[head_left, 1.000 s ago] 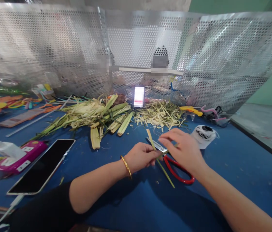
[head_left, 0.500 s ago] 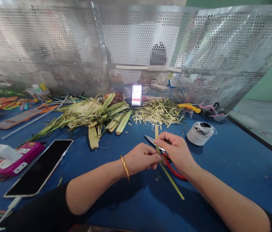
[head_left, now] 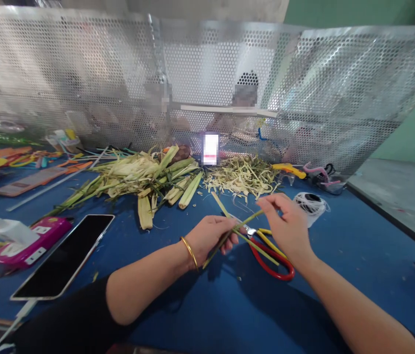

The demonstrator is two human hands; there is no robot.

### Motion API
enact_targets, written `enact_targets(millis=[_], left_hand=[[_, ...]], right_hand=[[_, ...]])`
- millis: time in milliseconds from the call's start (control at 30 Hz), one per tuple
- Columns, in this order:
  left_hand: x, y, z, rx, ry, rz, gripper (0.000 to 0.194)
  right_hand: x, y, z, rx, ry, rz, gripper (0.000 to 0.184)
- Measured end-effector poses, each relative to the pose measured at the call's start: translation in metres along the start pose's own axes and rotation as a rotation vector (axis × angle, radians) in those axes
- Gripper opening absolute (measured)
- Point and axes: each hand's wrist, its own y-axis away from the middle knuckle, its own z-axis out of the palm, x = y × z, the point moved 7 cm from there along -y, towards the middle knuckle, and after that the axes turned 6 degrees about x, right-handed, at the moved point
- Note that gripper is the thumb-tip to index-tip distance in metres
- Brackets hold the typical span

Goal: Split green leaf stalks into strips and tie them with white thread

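My left hand (head_left: 212,236), with a gold bangle on its wrist, pinches thin green leaf strips (head_left: 236,227) where they cross above the blue table (head_left: 358,246). My right hand (head_left: 288,226) pinches the far end of one strip and holds it out to the right. Red-handled scissors (head_left: 271,255) lie on the table just under and behind both hands, their blades pointing up-left. One yellowish strip sticks out past my left hand toward the leaf heap.
A heap of green and pale leaves (head_left: 137,179) and a pile of shredded trimmings (head_left: 242,177) lie behind. A spool of white thread (head_left: 310,204) sits at right. A black phone (head_left: 63,255) and a pink box (head_left: 26,241) lie left. A perforated metal screen (head_left: 82,73) walls the back.
My right hand moved right and up, drawing one strip out sideways. The strips now cross in my left hand's pinch instead of standing as one upright strip.
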Motion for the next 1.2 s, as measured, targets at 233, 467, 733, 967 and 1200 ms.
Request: enact_targets(millis=[233, 467, 733, 967, 1200], left_hand=[[-0.002, -0.003, -0.003, 0.009, 0.107, -0.016, 0.03], [-0.014, -0.008, -0.002, -0.036, 0.095, -0.102, 0.033], [-0.016, -0.009, -0.005, -0.007, 0.03, -0.11, 0.029], [-0.009, -0.018, -0.009, 0.06, 0.203, -0.112, 0.033], [-0.005, -0.024, -0.012, 0.067, 0.423, -0.002, 0.037]], right_hand=[[0.025, 0.028, 0.048, -0.486, -0.418, 0.519, 0.042], [0.019, 0.034, 0.055, -0.491, -0.536, 0.55, 0.034], [0.033, 0.025, 0.049, -0.518, -0.491, 0.579, 0.03], [0.026, 0.002, 0.022, -0.194, -0.039, 0.178, 0.03], [-0.014, 0.032, 0.047, -0.412, 0.122, -0.247, 0.022]])
